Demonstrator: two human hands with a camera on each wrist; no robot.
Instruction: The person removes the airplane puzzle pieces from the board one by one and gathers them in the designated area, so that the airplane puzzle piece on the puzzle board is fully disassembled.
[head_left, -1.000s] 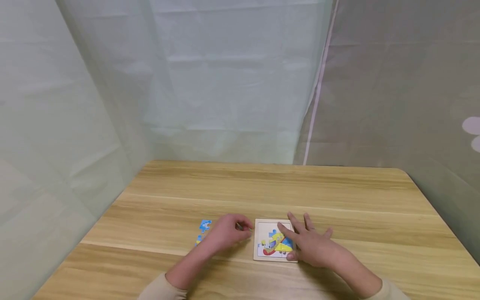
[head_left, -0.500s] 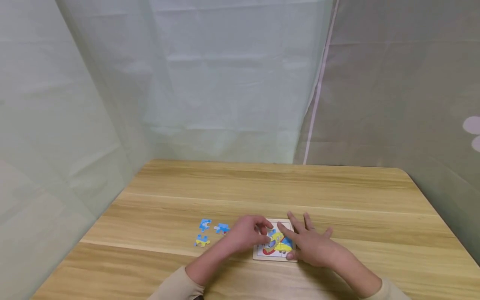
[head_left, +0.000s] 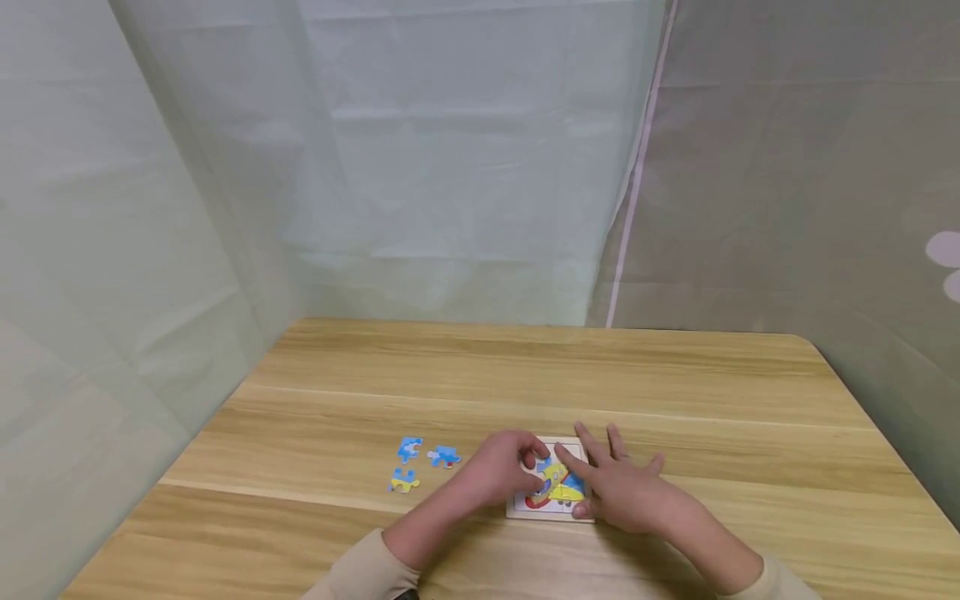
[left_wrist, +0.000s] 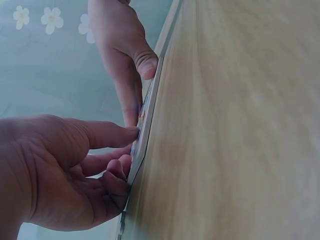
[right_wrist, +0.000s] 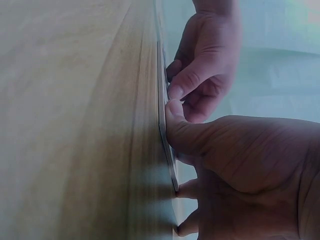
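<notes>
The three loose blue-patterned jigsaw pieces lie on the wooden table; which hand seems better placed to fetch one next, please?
Probably the left hand: the loose pieces lie on its side of the square, pale puzzle board. The right hand is spread over the board's right edge and would likely reach across.

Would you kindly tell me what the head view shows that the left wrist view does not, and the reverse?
Only the head view shows the printed faces of three loose puzzle pieces, left of the puzzle tray, and the pink stripe on the backdrop. Only the left wrist view shows whole white flowers. Both show the left hand, the right hand, the puzzle tray and the wooden table.
</notes>
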